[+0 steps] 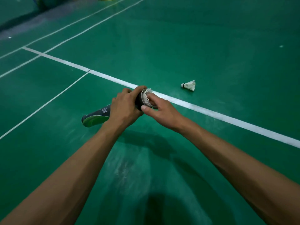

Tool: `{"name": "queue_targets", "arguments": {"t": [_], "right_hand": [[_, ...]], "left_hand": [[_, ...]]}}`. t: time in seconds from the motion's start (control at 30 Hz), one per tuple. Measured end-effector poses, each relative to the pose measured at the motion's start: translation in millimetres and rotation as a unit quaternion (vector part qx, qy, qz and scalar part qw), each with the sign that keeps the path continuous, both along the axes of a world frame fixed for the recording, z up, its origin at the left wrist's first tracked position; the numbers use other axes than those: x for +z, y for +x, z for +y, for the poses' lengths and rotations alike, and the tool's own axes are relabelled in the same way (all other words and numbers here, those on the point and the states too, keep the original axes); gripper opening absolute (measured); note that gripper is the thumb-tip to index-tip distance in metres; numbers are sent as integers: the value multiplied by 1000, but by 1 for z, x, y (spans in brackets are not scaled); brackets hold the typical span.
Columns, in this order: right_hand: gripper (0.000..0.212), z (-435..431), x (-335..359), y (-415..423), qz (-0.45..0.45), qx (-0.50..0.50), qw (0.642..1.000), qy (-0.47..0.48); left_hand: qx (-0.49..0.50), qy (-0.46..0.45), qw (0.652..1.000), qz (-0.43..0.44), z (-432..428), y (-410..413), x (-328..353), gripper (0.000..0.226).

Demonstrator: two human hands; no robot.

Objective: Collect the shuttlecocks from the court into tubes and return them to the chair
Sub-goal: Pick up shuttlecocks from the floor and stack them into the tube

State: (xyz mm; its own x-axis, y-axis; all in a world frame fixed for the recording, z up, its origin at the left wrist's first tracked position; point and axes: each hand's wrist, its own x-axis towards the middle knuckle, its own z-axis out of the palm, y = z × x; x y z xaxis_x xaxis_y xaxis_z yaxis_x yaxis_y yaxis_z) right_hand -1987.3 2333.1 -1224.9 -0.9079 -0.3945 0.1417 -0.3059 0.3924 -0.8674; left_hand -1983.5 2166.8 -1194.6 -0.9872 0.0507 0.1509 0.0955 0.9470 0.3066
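Fingers of L hand wrap round dark cylindrical tube; R hand pinches white feathered shuttle at tube mouth. 2nd shuttle lies nearby on smooth green court.

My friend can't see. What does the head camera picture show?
The left hand grips a dark tube while the right hand holds a white shuttlecock in its open end. Another shuttlecock lies on the green court nearby.
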Motion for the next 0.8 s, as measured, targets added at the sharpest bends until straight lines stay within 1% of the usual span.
{"name": "queue_targets", "arguments": {"t": [0.03, 0.1, 0.17, 0.23, 0.27, 0.3, 0.37, 0.43, 0.47, 0.5, 0.53, 0.57, 0.63, 0.7, 0.8], "right_hand": [[58, 4, 0, 1, 6, -2, 1000, 13], [49, 11, 5, 2, 11, -2, 1000, 15], [35, 19, 10, -1, 22, -12, 1000, 12], [15, 29, 17, -7, 52, -56, 996, 34], [8, 33, 22, -8, 78, -91, 992, 45], [9, 37, 26, -10, 105, -133, 984, 45], [14, 44, 33, -13, 135, -244, 960, 9], [16, 53, 38, -17, 136, -357, 924, -31], [17, 57, 36, -20, 119, -393, 911, -33], [18, 61, 32, -22, 89, -408, 908, -26], [17, 64, 27, -23, 58, -405, 912, -23], [17, 65, 21, -23, 31, -391, 920, -25], [27, 61, 10, -16, 0, -352, 936, -28], [38, 56, 2, -11, -1, -339, 940, -31], [47, 53, 0, -14, 6, -369, 928, -52]], "left_hand": [[-14, 2, 1000, -2, 2, -2, 0, 74], [-36, 4, 999, 0, 5, -6, 0, 76], [-49, 3, 999, 2, 12, -12, 2, 82], [-65, 8, 998, -1, 22, -20, 5, 88], [-73, 10, 997, -3, 28, -24, 6, 89], [-80, 11, 997, -4, 33, -28, 7, 90], [-90, 16, 996, -5, 41, -36, 6, 91], [-92, 21, 996, -6, 44, -43, 3, 89], [-92, 22, 996, -6, 45, -45, 1, 88], [-91, 22, 996, -7, 45, -47, -1, 88], [-92, 21, 995, -8, 46, -49, -4, 88], [-93, 19, 995, -9, 47, -50, -7, 88], [-93, 16, 996, -8, 48, -51, -13, 88], [-87, 17, 996, -9, 51, -52, -17, 86], [-72, 22, 997, -4, 57, -54, -19, 82]]}}
